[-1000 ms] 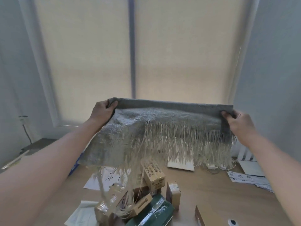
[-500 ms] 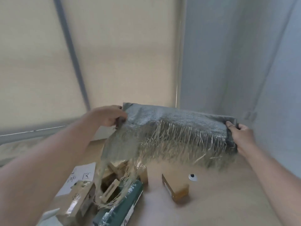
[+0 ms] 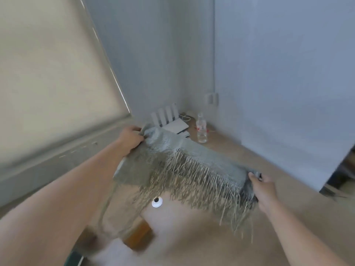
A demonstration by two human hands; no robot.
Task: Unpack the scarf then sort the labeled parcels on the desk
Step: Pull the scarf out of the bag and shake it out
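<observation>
A grey-green scarf with a long pale fringe hangs stretched between my hands above the wooden desk. My left hand grips its far left corner near the window sill. My right hand grips its near right corner. The fringe dangles toward the desk top. One brown cardboard parcel lies on the desk under the scarf's left part, partly hidden and blurred. A dark green parcel edge shows at the bottom left.
A white router with several antennas stands in the desk's far corner, with a clear plastic bottle beside it. A small white round disc lies on the desk under the fringe. Grey walls close the corner; the blind-covered window is at left.
The view has swung right toward the desk's corner. Both hands carried the scarf that way and lower; most parcels have left the view.
</observation>
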